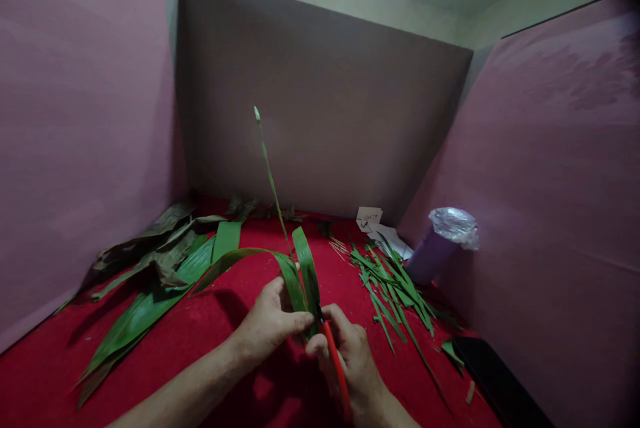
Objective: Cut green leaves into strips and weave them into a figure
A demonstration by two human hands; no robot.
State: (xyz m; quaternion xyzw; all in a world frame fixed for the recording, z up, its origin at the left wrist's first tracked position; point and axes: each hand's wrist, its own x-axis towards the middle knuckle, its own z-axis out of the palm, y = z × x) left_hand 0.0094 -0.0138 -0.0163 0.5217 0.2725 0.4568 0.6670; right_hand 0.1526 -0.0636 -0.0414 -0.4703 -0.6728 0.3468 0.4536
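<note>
In the middle of the view my left hand (279,316) is closed on a long green leaf (291,275), pinching it between thumb and fingers. Part of the leaf arches to the left, and a thin stem (271,178) with a pale tip rises above the hand. My right hand (350,351) grips red-handled scissors (337,375). Their dark blades lie against an upright strip of leaf (306,255) beside my left thumb. Whether the blades are apart or together, I cannot tell.
Large green leaves (145,318) and dried brown leaves (165,261) lie at left on the red cloth (200,348). Cut green strips (395,288) are heaped at right. Behind them stand a purple container with plastic on top (433,255) and white papers (390,239). A black phone-like slab (500,375) lies front right.
</note>
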